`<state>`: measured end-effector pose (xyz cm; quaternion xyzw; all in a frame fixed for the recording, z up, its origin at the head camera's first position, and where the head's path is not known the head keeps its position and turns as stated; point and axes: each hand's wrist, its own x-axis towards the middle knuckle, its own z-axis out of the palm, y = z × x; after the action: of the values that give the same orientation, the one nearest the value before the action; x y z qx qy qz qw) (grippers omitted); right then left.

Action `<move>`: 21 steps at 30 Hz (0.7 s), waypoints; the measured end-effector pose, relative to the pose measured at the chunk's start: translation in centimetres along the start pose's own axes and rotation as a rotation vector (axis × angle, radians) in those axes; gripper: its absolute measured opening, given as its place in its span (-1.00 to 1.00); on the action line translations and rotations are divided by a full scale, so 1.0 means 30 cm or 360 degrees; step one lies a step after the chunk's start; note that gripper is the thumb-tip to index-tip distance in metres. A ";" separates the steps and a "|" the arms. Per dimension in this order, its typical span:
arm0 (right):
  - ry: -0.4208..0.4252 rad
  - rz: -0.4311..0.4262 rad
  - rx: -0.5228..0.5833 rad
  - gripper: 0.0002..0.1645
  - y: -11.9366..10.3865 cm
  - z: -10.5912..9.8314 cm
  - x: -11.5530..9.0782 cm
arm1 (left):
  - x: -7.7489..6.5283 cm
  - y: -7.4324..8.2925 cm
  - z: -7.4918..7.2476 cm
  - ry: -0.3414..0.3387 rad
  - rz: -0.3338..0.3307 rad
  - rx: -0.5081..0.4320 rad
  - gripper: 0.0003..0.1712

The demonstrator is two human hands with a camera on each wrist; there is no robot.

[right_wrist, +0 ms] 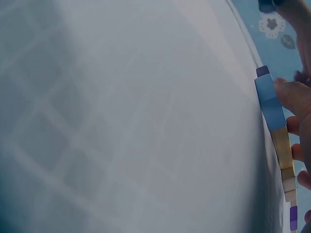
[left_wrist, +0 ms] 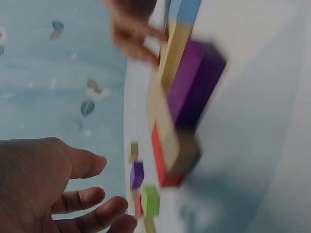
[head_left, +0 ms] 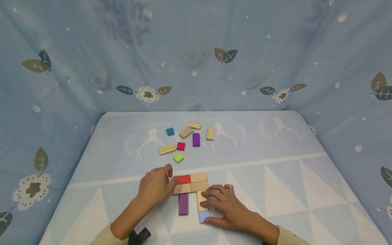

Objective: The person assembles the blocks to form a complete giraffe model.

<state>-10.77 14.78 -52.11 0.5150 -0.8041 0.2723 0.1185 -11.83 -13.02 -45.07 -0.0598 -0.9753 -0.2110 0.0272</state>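
A flat group of blocks lies in front of me in the head view. Its top part joins a red block (head_left: pixel 182 179) with wooden blocks (head_left: pixel 199 185); below stand a purple block (head_left: pixel 183 204) on the left and a wooden block (head_left: pixel 201 203) meeting a light blue block (head_left: pixel 204 216) on the right. My left hand (head_left: pixel 156 185) is at the red block's left end, fingers apart and nothing held, as the left wrist view also shows. With my right hand (head_left: pixel 228 209) I touch the right column, fingertips on the wooden block and thumb at the light blue block (right_wrist: pixel 270 104).
Farther back on the patterned cloth lie loose blocks: teal (head_left: pixel 169 131), purple (head_left: pixel 196 140), red (head_left: pixel 181 146), green (head_left: pixel 178 157) and several wooden blocks (head_left: pixel 167 149). Blue printed fabric (head_left: pixel 196 68) walls the back and sides. A black object (head_left: pixel 139 236) shows by my left sleeve.
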 end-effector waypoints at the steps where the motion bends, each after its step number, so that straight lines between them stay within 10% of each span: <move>1: -0.0001 0.0000 0.0000 -0.52 0.000 0.000 -0.001 | 0.029 -0.014 -0.011 0.0035 0.0006 0.0025 -0.75; 9: -0.0012 0.0013 0.0005 -0.52 0.003 0.002 -0.006 | 0.207 -0.084 -0.002 -0.0050 0.0174 0.0148 -0.58; 21: -0.0002 0.0014 0.0002 -0.53 0.005 0.005 -0.008 | 0.266 -0.069 0.084 -0.0014 0.0247 0.0262 -0.61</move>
<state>-10.79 14.92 -52.40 0.5118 -0.8063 0.2728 0.1165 -20.09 -13.00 -47.59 -0.1335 -0.9819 -0.1272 0.0440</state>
